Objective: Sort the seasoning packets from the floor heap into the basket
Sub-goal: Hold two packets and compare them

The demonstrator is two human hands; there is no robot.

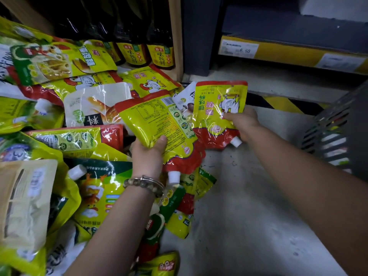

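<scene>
A heap of yellow, red and green seasoning packets [59,120] covers the floor on the left. My left hand [148,154], with a bead bracelet on the wrist, grips a yellow spouted packet [157,124] lying back side up at the heap's right edge. My right hand [242,121] holds another yellow and red packet [219,108] with a chicken picture, lifted above the floor with its white spout pointing down. The grey slotted basket [336,134] stands at the right edge, blurred, with pale packets showing through its slots.
Dark sauce bottles [143,50] with yellow labels stand on the low shelf behind the heap. A wooden shelf post [177,36] rises beside them. A yellow price rail [278,52] runs at upper right. Bare grey floor [249,206] lies between heap and basket, with black-yellow hazard tape [278,104].
</scene>
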